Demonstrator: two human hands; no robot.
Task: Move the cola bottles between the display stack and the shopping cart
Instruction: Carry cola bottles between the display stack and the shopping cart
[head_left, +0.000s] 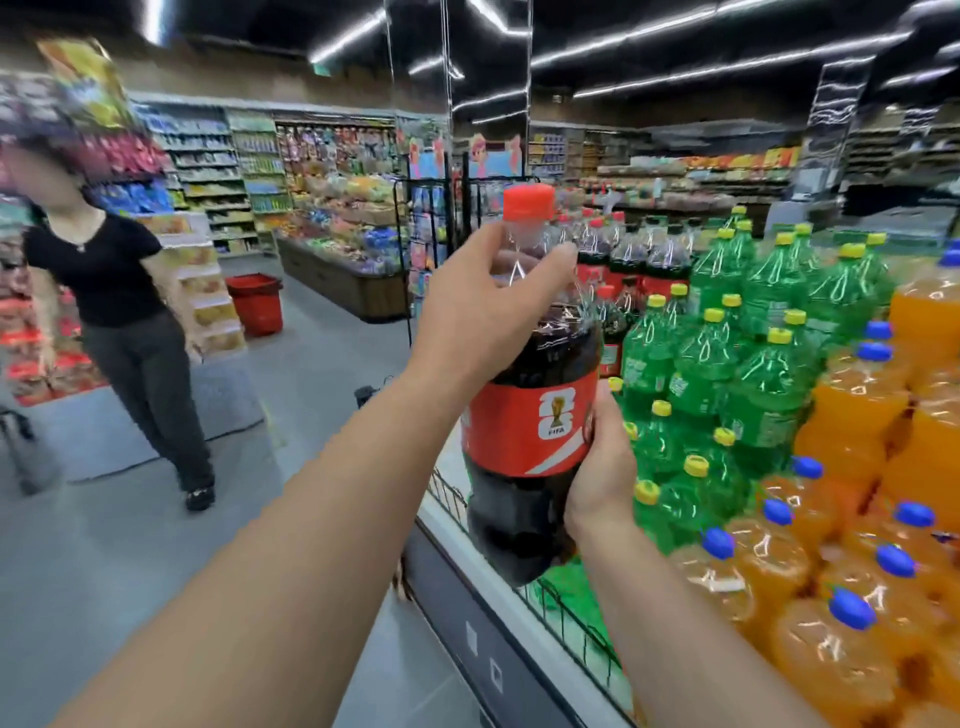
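At the centre of the frame we see a large cola bottle (530, 395) with a red cap and red label, held upright in the air. The left hand (483, 317) wraps its neck and shoulder; the right hand (602, 467) grips its lower body at the label. Behind it, toward the upper right, stand more cola bottles (631, 254), then green bottles (727, 358) and orange bottles (872, 519). At left a person in black (119, 312) walks beside a red basket (255, 302).

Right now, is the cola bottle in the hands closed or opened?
Closed: the red cap sits on the cola bottle, held by the left hand and right hand.
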